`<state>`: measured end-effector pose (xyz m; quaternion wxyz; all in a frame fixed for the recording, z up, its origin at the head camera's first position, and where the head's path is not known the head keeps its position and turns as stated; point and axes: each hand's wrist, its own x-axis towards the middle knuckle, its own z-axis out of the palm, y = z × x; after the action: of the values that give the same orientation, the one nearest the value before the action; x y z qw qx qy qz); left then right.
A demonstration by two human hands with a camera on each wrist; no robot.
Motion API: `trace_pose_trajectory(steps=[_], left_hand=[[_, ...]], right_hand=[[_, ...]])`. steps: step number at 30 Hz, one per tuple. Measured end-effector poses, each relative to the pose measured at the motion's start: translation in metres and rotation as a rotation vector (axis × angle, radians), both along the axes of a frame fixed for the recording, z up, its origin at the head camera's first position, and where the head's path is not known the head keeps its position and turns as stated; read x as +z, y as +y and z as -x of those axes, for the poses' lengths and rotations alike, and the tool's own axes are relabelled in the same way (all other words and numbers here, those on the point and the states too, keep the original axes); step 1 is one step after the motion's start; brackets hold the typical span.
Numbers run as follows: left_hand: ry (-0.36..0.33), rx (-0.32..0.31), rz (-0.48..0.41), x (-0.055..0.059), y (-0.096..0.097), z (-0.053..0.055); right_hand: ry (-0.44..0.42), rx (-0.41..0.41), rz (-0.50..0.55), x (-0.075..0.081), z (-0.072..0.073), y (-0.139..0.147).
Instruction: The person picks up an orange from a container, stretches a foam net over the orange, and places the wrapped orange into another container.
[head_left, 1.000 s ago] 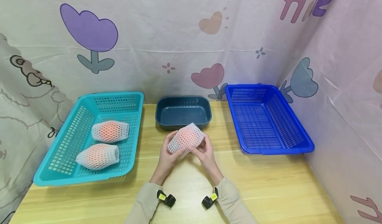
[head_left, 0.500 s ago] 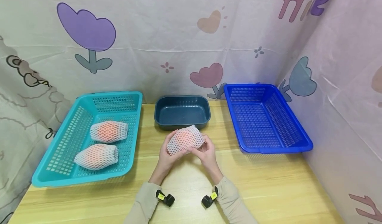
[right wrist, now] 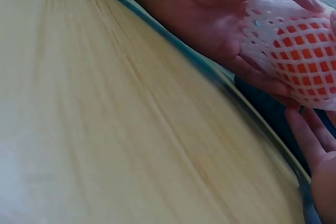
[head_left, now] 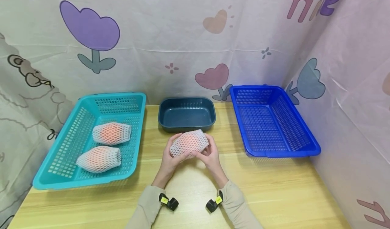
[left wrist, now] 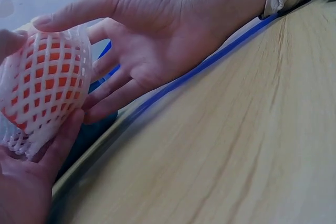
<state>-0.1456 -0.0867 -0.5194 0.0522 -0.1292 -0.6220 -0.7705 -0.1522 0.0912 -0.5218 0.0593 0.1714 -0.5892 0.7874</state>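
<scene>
An orange-red round thing in a white foam fruit net [head_left: 189,143] is held between both hands, just in front of the dark blue tray. My left hand [head_left: 170,159] grips its left end, thumb on the near side. My right hand [head_left: 211,157] grips the right end the same way. In the left wrist view, orange skin [left wrist: 51,82] shows through the mesh, and the right hand's fingers reach behind the net. The right wrist view has the left hand's fingers [right wrist: 262,80] under the net sleeve. Two more net-wrapped pieces [head_left: 112,133] lie in the teal basket.
A teal basket [head_left: 141,127] stands at the left and a blue basket [head_left: 307,130] at the right. Between them, at the back, is a dark blue tray [head_left: 186,113] with nothing in it. Printed cloth [head_left: 170,25] hangs behind the wooden table [head_left: 274,188].
The net-wrapped piece has turned slightly towards level and dropped a little nearer to me. Both hands keep hold of it; the baskets and tray stay in place.
</scene>
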Motion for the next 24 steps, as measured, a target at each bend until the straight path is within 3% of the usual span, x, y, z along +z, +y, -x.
trace_pose_trajectory(steps=[4,8,13,24], left_hand=[[-0.012,-0.019,-0.036,-0.0005,-0.0002,0.0007],[0.011,0.012,-0.003,-0.0016,-0.0003,0.0033],[0.032,0.040,0.042,-0.0055,0.0009,0.0053],[0.011,0.014,0.079,-0.0055,0.0019,0.0047]], right_hand=[[0.002,0.079,-0.029,-0.0010,0.0023,0.0043],[-0.001,0.130,-0.046,-0.0021,0.0053,0.0084],[-0.020,0.119,-0.046,-0.0027,0.0049,0.0095],[-0.029,0.066,-0.019,-0.0044,0.0076,0.0100]])
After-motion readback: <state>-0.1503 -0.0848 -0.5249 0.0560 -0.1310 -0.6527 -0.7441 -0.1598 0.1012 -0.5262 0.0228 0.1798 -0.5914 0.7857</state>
